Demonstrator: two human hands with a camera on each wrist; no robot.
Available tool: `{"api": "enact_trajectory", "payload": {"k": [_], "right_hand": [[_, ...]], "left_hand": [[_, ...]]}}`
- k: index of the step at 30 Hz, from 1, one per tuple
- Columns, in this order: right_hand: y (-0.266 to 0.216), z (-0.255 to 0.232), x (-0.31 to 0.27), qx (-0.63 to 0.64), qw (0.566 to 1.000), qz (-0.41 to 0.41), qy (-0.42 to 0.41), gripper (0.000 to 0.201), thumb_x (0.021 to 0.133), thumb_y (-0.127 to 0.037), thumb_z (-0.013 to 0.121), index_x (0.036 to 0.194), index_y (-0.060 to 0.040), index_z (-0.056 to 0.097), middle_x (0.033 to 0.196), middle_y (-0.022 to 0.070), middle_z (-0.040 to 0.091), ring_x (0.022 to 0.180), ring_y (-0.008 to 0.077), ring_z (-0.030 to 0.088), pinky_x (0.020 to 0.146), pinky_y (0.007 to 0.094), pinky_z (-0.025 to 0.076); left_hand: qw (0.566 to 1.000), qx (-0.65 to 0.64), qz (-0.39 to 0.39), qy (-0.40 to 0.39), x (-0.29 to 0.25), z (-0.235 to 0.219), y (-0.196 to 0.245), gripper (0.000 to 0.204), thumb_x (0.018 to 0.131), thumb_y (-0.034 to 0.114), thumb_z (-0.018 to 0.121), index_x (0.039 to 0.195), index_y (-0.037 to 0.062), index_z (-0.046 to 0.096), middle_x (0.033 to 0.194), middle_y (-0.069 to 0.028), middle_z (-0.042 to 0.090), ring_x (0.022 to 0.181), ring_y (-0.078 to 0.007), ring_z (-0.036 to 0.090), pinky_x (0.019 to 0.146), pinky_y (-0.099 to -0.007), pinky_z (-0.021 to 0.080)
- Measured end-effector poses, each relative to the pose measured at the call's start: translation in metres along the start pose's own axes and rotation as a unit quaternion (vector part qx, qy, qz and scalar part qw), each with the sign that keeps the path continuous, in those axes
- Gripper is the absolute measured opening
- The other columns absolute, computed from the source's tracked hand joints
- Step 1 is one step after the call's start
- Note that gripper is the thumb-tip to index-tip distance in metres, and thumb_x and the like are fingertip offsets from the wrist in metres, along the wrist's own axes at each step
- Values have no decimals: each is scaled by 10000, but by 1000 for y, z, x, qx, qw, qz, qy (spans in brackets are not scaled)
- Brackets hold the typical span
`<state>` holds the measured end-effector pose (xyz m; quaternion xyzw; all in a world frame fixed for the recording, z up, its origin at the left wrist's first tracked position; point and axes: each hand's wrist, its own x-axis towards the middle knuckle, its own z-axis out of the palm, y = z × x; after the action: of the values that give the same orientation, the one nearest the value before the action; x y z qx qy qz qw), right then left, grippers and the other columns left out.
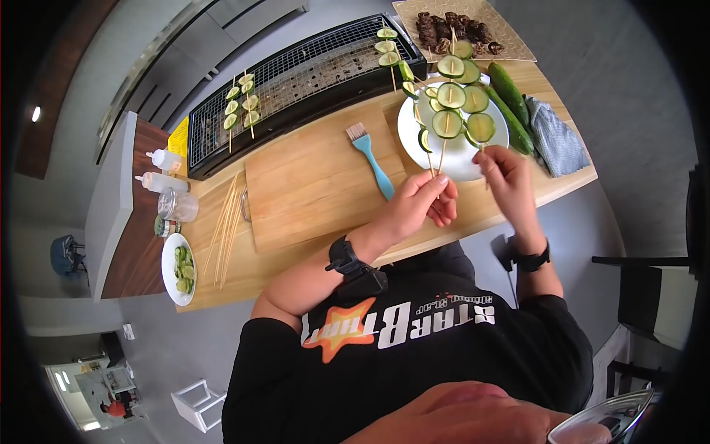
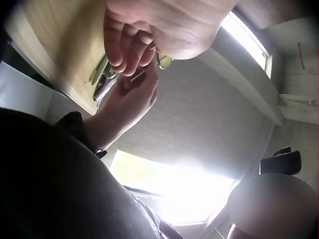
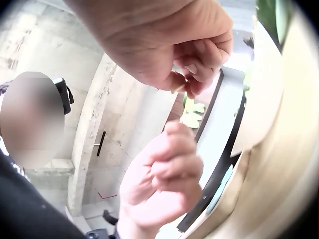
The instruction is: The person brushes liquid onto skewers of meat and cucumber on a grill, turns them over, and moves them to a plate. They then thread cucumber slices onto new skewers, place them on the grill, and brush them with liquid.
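Observation:
In the head view, my left hand [image 1: 423, 201] pinches the lower ends of thin wooden skewers between thumb and fingers. One carries large round cucumber slices [image 1: 447, 124]; beside it, another holds narrower, edge-on slices [image 1: 424, 140]. My right hand [image 1: 506, 177] pinches the bottom of another skewer with large cucumber slices [image 1: 481, 127]. These skewers are over a white plate [image 1: 464, 168]. In the left wrist view, my left hand [image 2: 169, 25] is above my right hand [image 2: 122, 107]. The right wrist view shows my right hand's curled fingers [image 3: 202, 62] gripping a skewer end.
Cucumber skewers [image 1: 251, 117] lie on a black grill [image 1: 307, 74]. A blue brush [image 1: 373, 166] rests on a wooden board [image 1: 310, 185], with bare skewers [image 1: 225, 229], bottles [image 1: 159, 182] and a bowl [image 1: 169, 277] leftward. Whole cucumbers [image 1: 509, 95], a cloth [image 1: 555, 137] and a meat tray [image 1: 518, 44] stand rightward.

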<state>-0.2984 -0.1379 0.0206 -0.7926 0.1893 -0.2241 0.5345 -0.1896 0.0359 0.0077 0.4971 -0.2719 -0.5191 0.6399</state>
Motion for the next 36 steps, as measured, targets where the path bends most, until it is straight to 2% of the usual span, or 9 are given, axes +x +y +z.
{"api": "enact_trajectory", "payload": {"k": [4,5,11,20,24,26,29,32,36], "right_hand": [[-9,-37,22,-199,979,-46,26,157,867,-82,574,833,54,647,646,148,593,536,159,538,531,292,429],[-9,-41,26,-214,976,-44,23,149,847,-89,582,842,44,651,684,201,595,565,265,576,563,337,452],[10,-47,39,-316,944,-95,15,150,828,-124,620,846,17,669,761,193,629,684,363,595,647,392,481],[-2,-32,27,-224,971,-68,50,198,872,-186,650,899,7,684,764,127,634,644,203,583,606,332,465],[4,-2,8,-7,991,-86,-98,281,925,-215,619,910,63,652,695,61,613,644,83,532,562,260,434],[-17,7,-2,66,985,38,-153,275,937,-210,605,878,56,640,653,29,580,589,63,509,507,236,406],[-11,12,-2,101,982,74,-138,251,947,-182,582,848,42,633,635,12,570,550,47,489,467,217,368],[-4,8,1,129,987,16,-96,231,942,-163,575,838,32,643,631,-2,564,562,39,478,473,212,355],[-6,-19,16,-47,998,-37,-12,225,909,-138,611,778,42,649,647,25,606,566,52,483,497,223,375]], "left_hand": [[1000,2,15,27,-2,-6,-2,327,1020,312,372,940,41,537,755,-68,611,642,-128,596,582,-242,495],[999,3,15,34,-2,-7,-1,327,1019,313,372,939,42,537,752,-67,610,637,-126,594,577,-242,493],[999,9,12,48,-3,-6,0,322,1019,304,365,948,42,539,749,-64,607,635,-125,585,575,-239,488],[1000,18,-1,-15,-1,1,3,339,1027,316,352,975,37,537,781,-66,608,676,-119,583,621,-244,488],[998,17,-23,-53,6,8,-3,354,1031,331,340,998,31,526,793,-79,611,687,-126,588,640,-251,491],[997,15,-35,-70,9,12,-7,361,1032,337,335,1015,27,519,799,-86,613,692,-129,590,648,-252,492],[995,24,-41,-85,12,13,-10,372,1034,344,327,1038,20,511,806,-96,619,706,-134,597,656,-251,494],[996,35,-37,-75,10,15,-8,378,1035,347,315,1036,21,507,799,-94,618,699,-134,596,650,-248,494],[999,18,-31,-38,11,10,-12,392,1036,359,298,1025,26,504,782,-87,612,679,-131,588,635,-249,493]]}}
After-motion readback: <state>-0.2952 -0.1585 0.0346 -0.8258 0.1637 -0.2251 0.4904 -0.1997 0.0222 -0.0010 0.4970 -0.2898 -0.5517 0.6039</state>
